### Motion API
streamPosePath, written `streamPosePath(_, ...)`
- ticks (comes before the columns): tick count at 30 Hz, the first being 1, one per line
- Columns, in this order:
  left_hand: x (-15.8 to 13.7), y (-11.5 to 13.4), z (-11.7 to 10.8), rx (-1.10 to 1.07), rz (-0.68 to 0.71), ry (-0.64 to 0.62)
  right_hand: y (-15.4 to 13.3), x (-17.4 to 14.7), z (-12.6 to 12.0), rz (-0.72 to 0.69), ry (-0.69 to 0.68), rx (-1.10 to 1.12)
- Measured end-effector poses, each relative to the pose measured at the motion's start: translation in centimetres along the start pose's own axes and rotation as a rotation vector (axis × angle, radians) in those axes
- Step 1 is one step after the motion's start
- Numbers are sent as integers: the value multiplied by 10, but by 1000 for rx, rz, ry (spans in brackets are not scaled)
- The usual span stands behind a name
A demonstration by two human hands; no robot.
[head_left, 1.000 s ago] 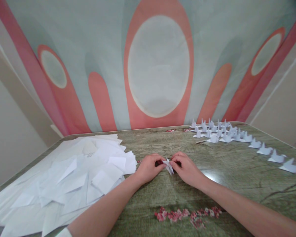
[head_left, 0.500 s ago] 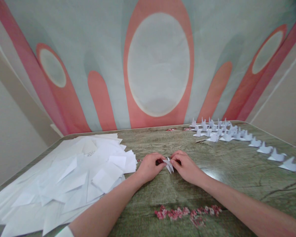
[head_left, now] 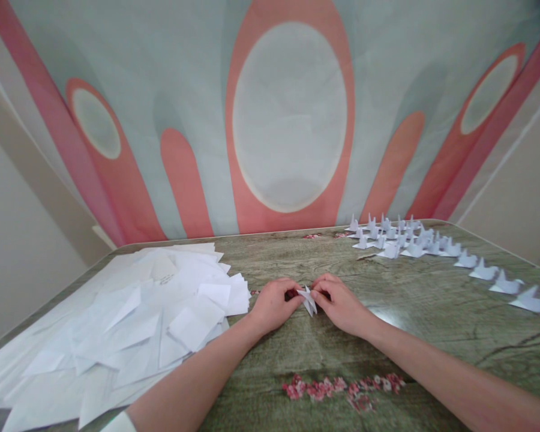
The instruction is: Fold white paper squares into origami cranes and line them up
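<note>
Between my two hands, close above the wood-patterned table [head_left: 270, 366], is a small white folded paper bird [head_left: 309, 303] with pointed tips. My left hand [head_left: 276, 303] pinches its left side between thumb and fingers. On the other side, my right hand [head_left: 339, 303] grips it with the thumb and a bent forefinger. The fingers partly cover the upper part of the bird, so its full shape is hidden.
A wide heap of white paper sheets [head_left: 135, 330] covers the table's left side. Several finished paper birds [head_left: 414, 247] stand at the back right, with a row of them running down the right edge. A patterned backdrop [head_left: 292, 222] rises behind the table.
</note>
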State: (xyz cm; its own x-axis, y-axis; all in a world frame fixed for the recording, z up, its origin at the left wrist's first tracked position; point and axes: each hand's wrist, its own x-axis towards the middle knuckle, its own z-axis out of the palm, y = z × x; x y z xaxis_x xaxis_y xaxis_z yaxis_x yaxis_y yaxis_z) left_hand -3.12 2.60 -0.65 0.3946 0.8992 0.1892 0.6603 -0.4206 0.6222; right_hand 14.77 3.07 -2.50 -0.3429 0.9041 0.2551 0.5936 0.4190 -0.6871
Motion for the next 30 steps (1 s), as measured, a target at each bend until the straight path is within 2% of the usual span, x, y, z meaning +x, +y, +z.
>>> streamPosePath(30, 0, -2, 3, 53, 50, 12, 0, 0, 0, -12, -3, -26)
